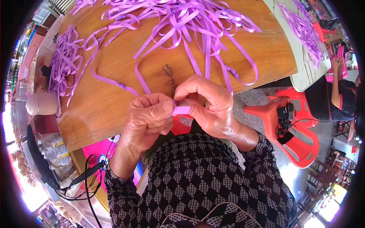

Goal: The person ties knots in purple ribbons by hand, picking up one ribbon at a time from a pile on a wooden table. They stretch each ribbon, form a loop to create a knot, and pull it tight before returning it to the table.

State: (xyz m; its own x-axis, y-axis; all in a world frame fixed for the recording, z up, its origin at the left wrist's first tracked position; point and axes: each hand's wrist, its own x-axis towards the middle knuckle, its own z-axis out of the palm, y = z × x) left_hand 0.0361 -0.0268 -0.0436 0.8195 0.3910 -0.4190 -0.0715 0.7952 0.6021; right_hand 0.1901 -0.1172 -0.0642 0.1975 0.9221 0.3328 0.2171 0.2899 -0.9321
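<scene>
nearest the camera, a person in a dark diamond-patterned top (190,171) is facing the near edge of a wooden table (106,117). just off that near edge, the left hand (150,117) is pinching a purple ribbon (181,110) between thumb and forefinger, its other fingers curling underneath. the right hand (211,106) is pinching the same ribbon from the table's right-hand side, its forefinger arching over and its thumb pressing close. a short flat piece of the ribbon is showing between the two hands; the fingers are hiding the rest of the grip.

below the table's left corner, a bright pink surface (91,151) is showing. to the right of the table, a red plastic chair (266,117) is holding black cables and small devices (285,116). by the table's left edge, a pale rounded cylinder (42,103) is resting near a ribbon bundle (66,57).

across the table's far part, a large ribbon pile (182,15) is spreading, and several strands are trailing toward the hands. beyond the table's right edge, a white table (304,78) is bearing another ribbon heap (304,32). farther right of the wooden table, another person (344,95) is wearing dark clothing.
</scene>
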